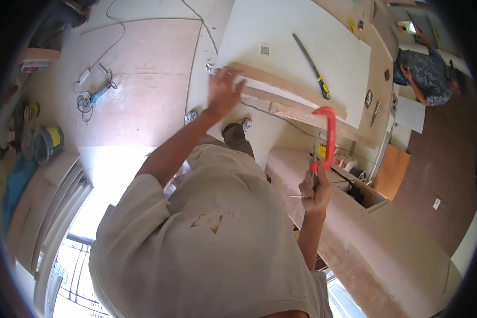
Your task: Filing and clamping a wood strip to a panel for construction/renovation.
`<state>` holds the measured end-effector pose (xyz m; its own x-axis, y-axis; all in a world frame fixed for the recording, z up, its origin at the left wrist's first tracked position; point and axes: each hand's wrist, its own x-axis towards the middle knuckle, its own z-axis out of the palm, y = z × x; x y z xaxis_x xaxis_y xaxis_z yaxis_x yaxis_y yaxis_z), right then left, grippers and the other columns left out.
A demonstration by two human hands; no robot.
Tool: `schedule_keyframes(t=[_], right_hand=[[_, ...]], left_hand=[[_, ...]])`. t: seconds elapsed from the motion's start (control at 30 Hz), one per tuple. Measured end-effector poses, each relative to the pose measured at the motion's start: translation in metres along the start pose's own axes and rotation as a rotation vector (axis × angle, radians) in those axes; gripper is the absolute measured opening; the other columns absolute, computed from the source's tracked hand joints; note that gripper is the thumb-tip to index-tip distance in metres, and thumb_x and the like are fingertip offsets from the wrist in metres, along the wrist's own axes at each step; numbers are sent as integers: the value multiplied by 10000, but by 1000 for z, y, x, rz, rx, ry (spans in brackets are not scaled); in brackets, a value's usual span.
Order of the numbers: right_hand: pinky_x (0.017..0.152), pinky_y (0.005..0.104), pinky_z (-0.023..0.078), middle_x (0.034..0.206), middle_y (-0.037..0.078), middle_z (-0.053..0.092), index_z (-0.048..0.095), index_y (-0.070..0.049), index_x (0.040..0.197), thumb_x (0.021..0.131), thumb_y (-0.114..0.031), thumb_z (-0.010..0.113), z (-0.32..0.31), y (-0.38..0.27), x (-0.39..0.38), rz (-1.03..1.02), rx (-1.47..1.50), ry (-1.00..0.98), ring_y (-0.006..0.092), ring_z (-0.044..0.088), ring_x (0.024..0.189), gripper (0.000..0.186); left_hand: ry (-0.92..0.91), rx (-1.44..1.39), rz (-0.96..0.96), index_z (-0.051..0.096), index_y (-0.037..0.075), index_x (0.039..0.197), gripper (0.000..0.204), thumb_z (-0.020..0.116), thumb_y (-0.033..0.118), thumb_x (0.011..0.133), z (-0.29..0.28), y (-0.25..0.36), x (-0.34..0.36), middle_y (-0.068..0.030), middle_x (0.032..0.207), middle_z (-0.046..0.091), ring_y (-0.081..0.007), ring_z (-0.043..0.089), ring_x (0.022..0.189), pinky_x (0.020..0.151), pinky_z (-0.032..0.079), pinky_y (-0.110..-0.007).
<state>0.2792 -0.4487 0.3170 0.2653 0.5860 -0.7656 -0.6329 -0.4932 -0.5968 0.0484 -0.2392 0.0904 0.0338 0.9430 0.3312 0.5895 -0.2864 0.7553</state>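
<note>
Nearest to you, your right hand (pixel 314 192) is closed in a firm grip on the handle end of a red C-clamp (pixel 327 139), fingers wrapped together around its screw. A thin pale stick, maybe a pencil, pokes out to the left from under that fist; what it is exactly is too small to tell. The clamp's curved frame rises above your hand, and its upper end lies over the edge of the long wooden strips (pixel 281 93).

Beneath the clamp runs a pale brown board (pixel 355 249) stretching toward the lower right, with an open box of small bottles (pixel 350 175) just beside it.

Further out, your left hand (pixel 223 91) reaches forward with its fingers spread apart, holding nothing. The fingertips touch the near end of the wooden strips, which lie stacked at a slant along the lower edge of a large white panel (pixel 281 32).

On that panel lies a handsaw (pixel 311 66) with a yellow and black handle, well apart from your left hand.

To the far left, an angle grinder (pixel 94 96) with a coiled cord rests on a brown plywood sheet (pixel 148 63), with paint tins (pixel 46 142) near the wall.

At the far right another person (pixel 426 74) bends over their own work.
</note>
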Motion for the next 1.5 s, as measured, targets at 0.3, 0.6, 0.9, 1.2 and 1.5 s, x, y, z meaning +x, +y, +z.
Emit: schedule_keyframes(t=[0.3,0.6,0.9,1.2,1.5], right_hand=[[380,233,222,633,-6,431,572,-40,1140,1069,-333,461,23,60,47,406,504,-188,56,225,364,321],[392,231,228,639,-5,429,564,-20,1141,1074,-316,452,19,99,49,400,618,-215,57,227,378,324],[388,222,238,630,-31,397,573,-35,1121,1076,-287,443,-5,99,43,241,614,-98,45,236,384,288],[391,227,221,629,-18,395,572,-25,1110,1066,-266,473,-19,104,45,187,836,-222,49,234,383,264],[409,245,218,585,-33,400,608,-103,1012,1016,-361,571,-41,84,69,-79,790,-86,69,233,391,260]], left_hand=[[-452,157,312,525,158,1392,589,733,177,841,-18,-53,51,-67,1352,547,-334,483,1293,1065,352,-521],[-183,-666,-763,528,64,1410,676,704,458,889,-15,-104,49,-186,1259,623,-292,620,1089,953,483,-407],[-401,-878,-708,624,112,1356,472,677,259,911,4,-104,87,0,813,625,-84,464,637,564,416,-306],[-348,-759,-860,631,114,1351,462,687,204,901,14,-89,65,9,764,605,-76,450,600,519,380,-289],[-387,-749,-769,486,72,1460,500,606,193,990,9,-97,56,-32,1121,674,-106,590,863,673,492,-265]])
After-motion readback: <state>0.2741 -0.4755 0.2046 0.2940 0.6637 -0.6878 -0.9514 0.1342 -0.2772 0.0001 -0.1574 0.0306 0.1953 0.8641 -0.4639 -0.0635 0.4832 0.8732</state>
